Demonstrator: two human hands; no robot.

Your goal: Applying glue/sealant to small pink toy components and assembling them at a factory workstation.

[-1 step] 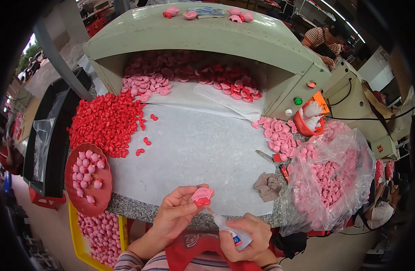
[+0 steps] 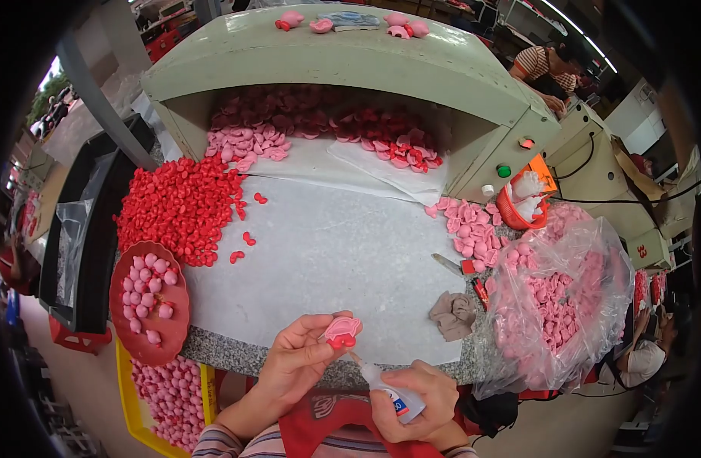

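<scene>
In the lower centre of the frame, the left hand has its grip pinched on a small pink-and-red piece, raised over the near edge of the worktop. Just right of it, the right hand has its grip wrapped around a white squeeze bottle, whose thin tip points up toward the piece; whether they touch is hard to tell.

A pale paper sheet covers the middle. At left centre a heap of red parts spills onto it, with a few strays beside. Below the heap sits a red dish of pink balls, and at the lower left a yellow crate holds more.

To the right, a crumpled grey cloth and a knife lie between the hands and the loose pink shells. A bulging clear bag of pink parts crowds the right side, below a red basket. Across the top, a pale green hood arches over further pink and red pieces.
</scene>
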